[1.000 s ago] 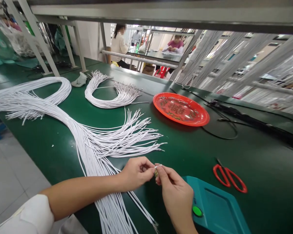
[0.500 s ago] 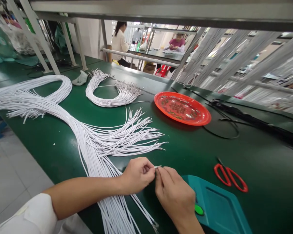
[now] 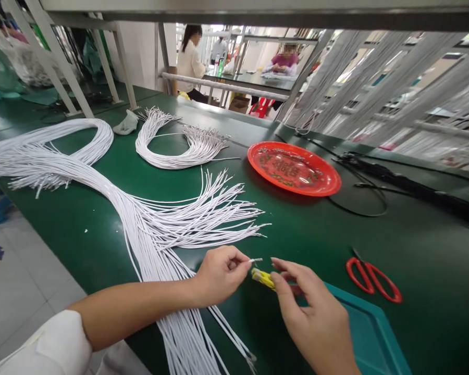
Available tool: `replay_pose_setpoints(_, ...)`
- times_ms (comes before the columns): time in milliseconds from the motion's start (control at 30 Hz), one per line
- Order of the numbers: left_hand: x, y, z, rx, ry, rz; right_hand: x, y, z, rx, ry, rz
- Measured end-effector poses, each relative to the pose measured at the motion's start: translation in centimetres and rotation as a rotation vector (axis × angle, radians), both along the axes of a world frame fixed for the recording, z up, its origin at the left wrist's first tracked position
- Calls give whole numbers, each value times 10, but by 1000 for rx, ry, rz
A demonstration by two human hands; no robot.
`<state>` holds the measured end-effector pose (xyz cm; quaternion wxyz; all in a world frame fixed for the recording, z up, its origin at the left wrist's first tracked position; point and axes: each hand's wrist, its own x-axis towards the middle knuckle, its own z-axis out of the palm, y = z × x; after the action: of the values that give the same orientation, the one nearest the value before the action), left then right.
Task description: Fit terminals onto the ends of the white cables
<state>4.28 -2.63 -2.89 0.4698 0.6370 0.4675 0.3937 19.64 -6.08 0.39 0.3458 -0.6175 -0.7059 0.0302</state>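
My left hand (image 3: 221, 276) pinches the end of a thin white cord (image 3: 255, 260) between thumb and forefinger, and a short tip sticks out to the right. Close by on the right, my right hand (image 3: 312, 307) holds a small yellow tool (image 3: 264, 279) with a pale tip; its exact kind is unclear. Its thumb and fingers are apart at the front, and the rest of the tool is hidden behind them. The tool's tip lies just below the cord end. Under my left forearm runs a large bundle of white cords (image 3: 140, 224), fanned out on the green table (image 3: 297, 239).
A red patterned tray (image 3: 293, 169) lies beyond my hands. Red-handled scissors (image 3: 373, 276) and a teal tray (image 3: 375, 333) are at right. A looped cord bundle (image 3: 168, 156) lies farther back. Black cords (image 3: 410, 182) lie far right. Two people sit beyond the metal frame (image 3: 222, 86).
My right hand has moved right, away from my left fingers, and its fingers have spread. The yellow tool now shows at its fingertips. My left hand still pinches the cord.
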Motion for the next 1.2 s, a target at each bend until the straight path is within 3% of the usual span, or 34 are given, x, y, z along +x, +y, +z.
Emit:
replay_pose_setpoints(133,0,-1,1,15,-3,-5,-8,0,-3,16,60,-26)
replay_pose_setpoints(367,0,-2,1,2,-2,7,-14,1,-17,286,-176,34)
replay_pose_setpoints(500,-1,-3,1,-35,-36,-29,-12,5,-20,293,-259,79)
replay_pose_setpoints(733,1,-2,-1,-262,-201,-81,-12,6,-23,333,-442,52)
replay_pose_setpoints(867,1,2,1,-291,-279,-50,-6,-1,-23,303,-534,195)
replay_pose_setpoints(933,0,3,2,-306,-303,-30,-2,-4,-21,252,-500,232)
replay_pose_setpoints(1100,0,3,1,-275,-275,-56,6,-1,-5,64,-102,56)
replay_pose_setpoints(1200,0,2,0,-231,-211,-71,6,7,5,14,21,79)
